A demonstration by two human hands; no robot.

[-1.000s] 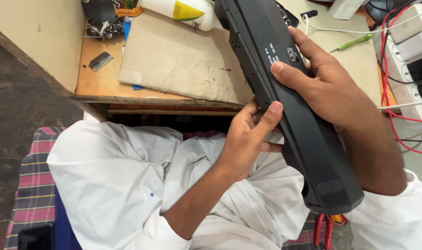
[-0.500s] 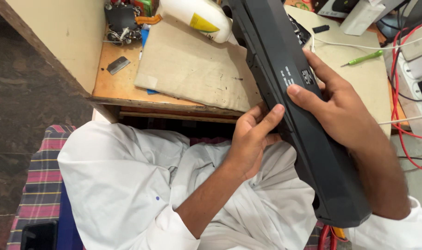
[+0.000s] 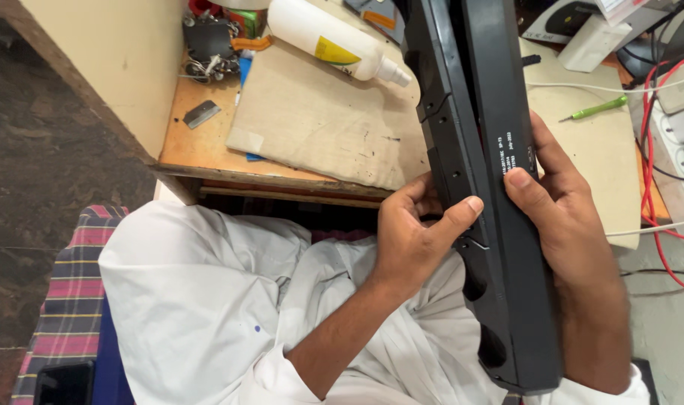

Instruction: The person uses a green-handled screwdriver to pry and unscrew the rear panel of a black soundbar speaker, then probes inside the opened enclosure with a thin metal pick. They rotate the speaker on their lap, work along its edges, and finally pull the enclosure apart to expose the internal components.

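A long black plastic device (image 3: 481, 157), like a soundbar casing, stands nearly upright over my lap, its lower end near my thighs and its top leaving the frame. My left hand (image 3: 413, 236) grips its left edge from the side, thumb pressed on the front near a seam. My right hand (image 3: 559, 199) wraps its right side from behind, thumb resting on the face beside a small white printed label. I sit in white clothing (image 3: 207, 300) at a wooden workbench (image 3: 199, 146).
On the bench lie a tan cardboard sheet (image 3: 319, 120), a white squeeze bottle (image 3: 330, 41) on its side, a small metal blade (image 3: 201, 114), a green screwdriver (image 3: 598, 109) and white cables. Red wires (image 3: 649, 150) and a power strip sit at right. A plaid cloth (image 3: 72, 292) covers the seat.
The black device has swung from a diagonal tilt to nearly upright. My left thumb has come onto its front face and my right hand has slid lower along its side.
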